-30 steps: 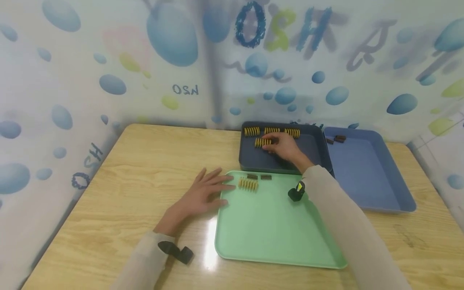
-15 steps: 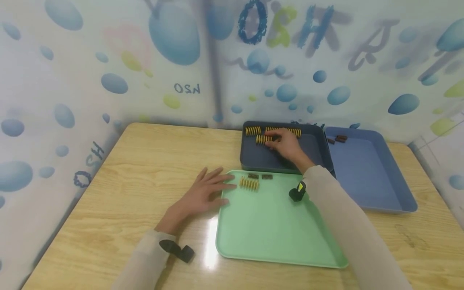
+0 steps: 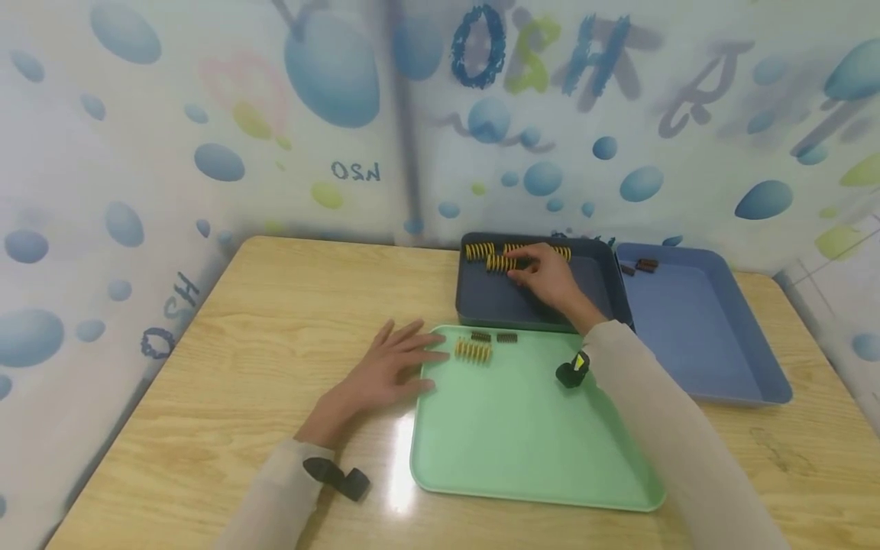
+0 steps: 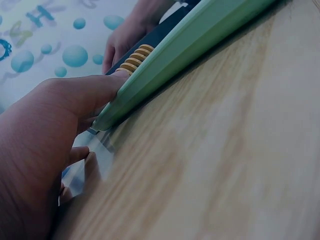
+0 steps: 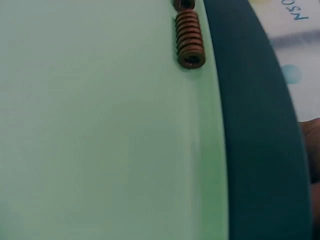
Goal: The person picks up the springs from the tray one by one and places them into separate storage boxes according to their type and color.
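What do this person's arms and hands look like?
The left hand and right hand are ungloved. The left sleeve and right sleeve are pale beige. On the left sits a black band with a small block; on the right, a black device with a yellow patch.

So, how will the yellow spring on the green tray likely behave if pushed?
The yellow coil spring lies on its side with round coils, so it would probably roll. Its thick wire looks fairly stiff. The green tray has a raised rim that may stop it.
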Tool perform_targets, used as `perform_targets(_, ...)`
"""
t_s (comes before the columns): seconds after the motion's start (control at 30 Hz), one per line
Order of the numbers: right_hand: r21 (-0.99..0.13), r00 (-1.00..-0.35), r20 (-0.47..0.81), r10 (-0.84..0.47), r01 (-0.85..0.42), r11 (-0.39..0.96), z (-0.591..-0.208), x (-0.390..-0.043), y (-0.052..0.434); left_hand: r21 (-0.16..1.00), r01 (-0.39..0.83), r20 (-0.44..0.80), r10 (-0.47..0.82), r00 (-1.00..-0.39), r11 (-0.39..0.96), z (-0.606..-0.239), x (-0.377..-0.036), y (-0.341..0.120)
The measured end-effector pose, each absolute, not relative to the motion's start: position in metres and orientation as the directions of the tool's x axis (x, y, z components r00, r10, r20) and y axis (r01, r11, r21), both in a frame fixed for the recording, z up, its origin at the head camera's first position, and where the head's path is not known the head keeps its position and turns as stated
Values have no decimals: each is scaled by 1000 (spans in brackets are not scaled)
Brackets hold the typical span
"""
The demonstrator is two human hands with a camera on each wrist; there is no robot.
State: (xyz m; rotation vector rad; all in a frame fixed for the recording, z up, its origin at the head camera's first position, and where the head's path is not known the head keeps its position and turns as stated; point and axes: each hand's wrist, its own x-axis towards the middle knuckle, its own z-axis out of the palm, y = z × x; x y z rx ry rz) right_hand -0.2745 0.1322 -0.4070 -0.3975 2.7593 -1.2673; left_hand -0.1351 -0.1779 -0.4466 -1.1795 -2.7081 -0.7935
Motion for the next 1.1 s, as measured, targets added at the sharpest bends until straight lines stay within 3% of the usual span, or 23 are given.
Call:
perform_targets(0.3,-801,-965,83,-250,-214,559,-394,-255,143,420,701,264,662,-702,576,-448,-136,-177)
perform_targets(0.77,-827,-933,143,-331,-296,477,-371,-203,152,433,696,263,658,-706,573,-445,-135,-177)
perform_targets(1.1,-881,-919,90,-385,-254,398,-376,-159,151,433,698,267,659,-703,570,-446,-136,-177)
